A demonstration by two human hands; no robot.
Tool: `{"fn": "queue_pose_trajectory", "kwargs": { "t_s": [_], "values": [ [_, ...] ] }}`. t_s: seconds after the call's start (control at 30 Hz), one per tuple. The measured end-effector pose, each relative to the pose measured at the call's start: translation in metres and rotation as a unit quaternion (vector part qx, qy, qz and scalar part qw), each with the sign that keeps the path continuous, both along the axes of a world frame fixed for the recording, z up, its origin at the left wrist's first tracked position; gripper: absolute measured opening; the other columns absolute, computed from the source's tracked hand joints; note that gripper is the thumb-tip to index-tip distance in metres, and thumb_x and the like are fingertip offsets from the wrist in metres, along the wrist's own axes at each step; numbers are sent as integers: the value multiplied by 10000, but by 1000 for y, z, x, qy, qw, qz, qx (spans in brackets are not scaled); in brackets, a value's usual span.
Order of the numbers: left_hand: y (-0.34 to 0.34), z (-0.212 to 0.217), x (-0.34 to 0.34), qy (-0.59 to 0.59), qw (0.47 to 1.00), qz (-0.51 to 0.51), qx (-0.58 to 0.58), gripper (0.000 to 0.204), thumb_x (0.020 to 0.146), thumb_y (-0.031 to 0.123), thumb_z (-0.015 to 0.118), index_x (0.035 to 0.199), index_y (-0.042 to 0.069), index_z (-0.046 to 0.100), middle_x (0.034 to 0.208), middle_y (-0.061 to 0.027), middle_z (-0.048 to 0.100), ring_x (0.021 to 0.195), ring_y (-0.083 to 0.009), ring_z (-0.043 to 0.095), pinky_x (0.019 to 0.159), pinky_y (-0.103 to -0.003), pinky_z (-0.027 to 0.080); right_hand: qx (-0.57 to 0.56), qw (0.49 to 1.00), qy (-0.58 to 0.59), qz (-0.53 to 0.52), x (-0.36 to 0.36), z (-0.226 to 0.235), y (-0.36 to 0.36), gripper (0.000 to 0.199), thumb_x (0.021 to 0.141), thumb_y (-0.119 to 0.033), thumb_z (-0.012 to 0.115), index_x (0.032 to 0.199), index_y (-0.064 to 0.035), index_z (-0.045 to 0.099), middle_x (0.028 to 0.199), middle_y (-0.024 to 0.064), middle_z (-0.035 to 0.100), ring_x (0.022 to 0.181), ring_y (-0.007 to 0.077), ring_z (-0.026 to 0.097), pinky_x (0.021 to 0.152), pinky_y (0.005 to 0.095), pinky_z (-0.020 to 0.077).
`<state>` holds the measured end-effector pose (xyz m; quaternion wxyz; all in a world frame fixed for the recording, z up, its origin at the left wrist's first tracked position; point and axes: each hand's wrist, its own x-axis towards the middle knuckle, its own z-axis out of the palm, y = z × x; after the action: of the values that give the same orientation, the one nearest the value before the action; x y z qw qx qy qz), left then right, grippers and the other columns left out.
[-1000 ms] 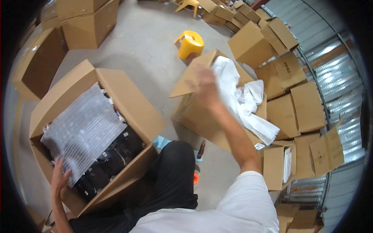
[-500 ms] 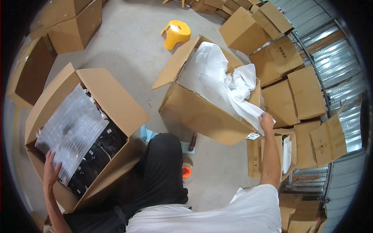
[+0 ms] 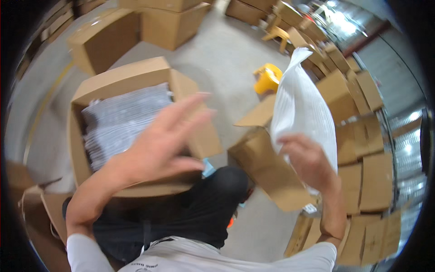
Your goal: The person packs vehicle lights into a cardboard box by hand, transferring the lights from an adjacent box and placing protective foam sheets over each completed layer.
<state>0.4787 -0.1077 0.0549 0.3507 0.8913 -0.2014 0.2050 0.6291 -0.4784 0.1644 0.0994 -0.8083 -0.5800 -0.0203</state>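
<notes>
My right hand point(image 3: 310, 158) is closed on a white packing sheet point(image 3: 306, 99), which hangs raised and bunched toward its top. The sheet hides much of the open cardboard box point(image 3: 272, 170) behind it. My left hand point(image 3: 163, 140), blurred by motion, is open with fingers spread and holds nothing. It hovers over the right part of another open carton point(image 3: 122, 79). In that carton, a cloudy, ribbed packing sheet point(image 3: 131, 118) covers the contents; the black parts seen earlier are hidden by my left hand and arm.
A yellow stool point(image 3: 268, 78) stands beyond the right-hand box, with another yellow stool point(image 3: 277, 36) farther off. Brown cartons point(image 3: 362, 140) line the right side, and more large boxes point(image 3: 170, 27) stand at the back left. A light-blue piece point(image 3: 208, 168) lies by my knee.
My right hand has lifted the white sheet up from the right-hand box. My left hand has left the ribbed sheet and moved up and to the right. The view has swung.
</notes>
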Motion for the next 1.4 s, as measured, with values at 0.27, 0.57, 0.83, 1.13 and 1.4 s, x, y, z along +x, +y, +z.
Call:
{"fn": "queue_pose_trajectory", "kwargs": {
  "t_s": [0.27, 0.57, 0.83, 1.13, 1.4],
  "values": [
    [40, 6, -48, -46, 980, -118, 156, 1152, 746, 549, 987, 1670, 12, 557, 1749, -263, 494, 1746, -446, 304, 1436, -731, 159, -83, 939, 88, 321, -103, -19, 147, 161, 836, -102, 799, 909, -31, 674, 1315, 133, 680, 1219, 318, 708, 995, 423, 644],
    [68, -28, -136, 197, 943, -264, 49, 668, 875, 343, 985, 1452, 86, 767, 1402, -174, 775, 1508, -384, 615, 1380, -695, 247, -171, 800, 374, 436, -153, -48, 235, 171, 890, -6, 760, 1044, -14, 685, 1285, 140, 713, 1158, 345, 725, 932, 430, 655],
    [291, -116, -221, 408, 909, 68, 48, 313, 902, 194, 935, 1162, 40, 851, 1040, -196, 850, 976, -366, 802, 911, -489, 618, -82, 963, 158, 204, -87, -82, 296, 529, 904, 136, 629, 1398, -10, 748, 1576, 206, 710, 1441, 437, 681, 1194, 480, 566],
    [333, -15, -285, -239, 753, 497, 360, 420, 922, 25, 855, 1334, 108, 846, 1094, -132, 848, 1023, -333, 814, 896, -432, 644, 271, 934, -167, 162, -35, -129, 376, 478, 989, 153, 599, 1431, 42, 741, 1432, 238, 768, 1341, 414, 729, 1178, 506, 571],
    [289, -242, -290, 455, 821, 178, 296, 382, 936, 200, 864, 1264, 42, 746, 1102, -200, 824, 1100, -396, 817, 876, -519, 655, -157, 957, 5, 245, -42, -362, 331, 384, 892, 58, 676, 1252, -59, 736, 1217, 165, 709, 1182, 420, 687, 1022, 537, 580]
  ]
}}
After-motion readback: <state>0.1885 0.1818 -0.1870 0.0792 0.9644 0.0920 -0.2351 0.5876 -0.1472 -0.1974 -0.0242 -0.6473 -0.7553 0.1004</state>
